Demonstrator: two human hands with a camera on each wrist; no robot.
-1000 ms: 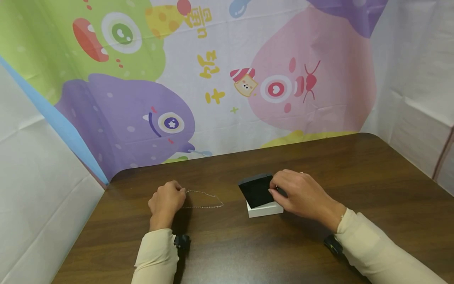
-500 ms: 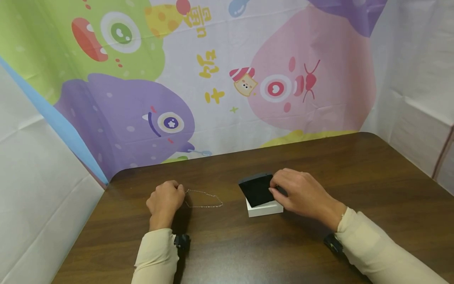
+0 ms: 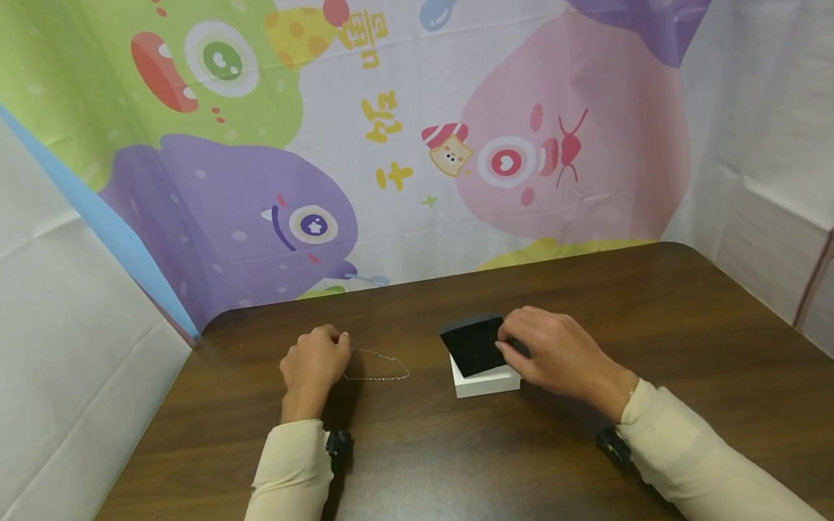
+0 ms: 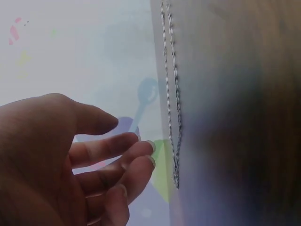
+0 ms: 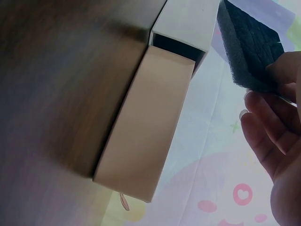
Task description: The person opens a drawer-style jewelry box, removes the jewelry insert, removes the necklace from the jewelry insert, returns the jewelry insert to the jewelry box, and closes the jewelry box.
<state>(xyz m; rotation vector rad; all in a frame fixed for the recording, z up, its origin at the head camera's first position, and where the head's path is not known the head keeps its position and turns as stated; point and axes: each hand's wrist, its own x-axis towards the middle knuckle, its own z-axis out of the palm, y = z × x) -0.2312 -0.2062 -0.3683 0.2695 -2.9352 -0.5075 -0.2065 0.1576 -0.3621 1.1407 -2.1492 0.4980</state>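
Right hand (image 3: 550, 354) has a black, square-ish foam pad (image 3: 474, 347) pinched by one edge, tilted over a small white cardboard box (image 3: 489, 385); can't tell if they touch. Box is on the dark brown wood-look table (image 3: 456, 449), with a beige drawer (image 5: 146, 122) sticking out its far end. Left hand (image 3: 315, 367) isn't holding anything, fingers loosely bent, thumb apart, just beside a thin silver chain (image 4: 177, 84) looped on the tabletop.

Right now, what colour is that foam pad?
The foam pad is black with a grey edge, clearest in the head view.
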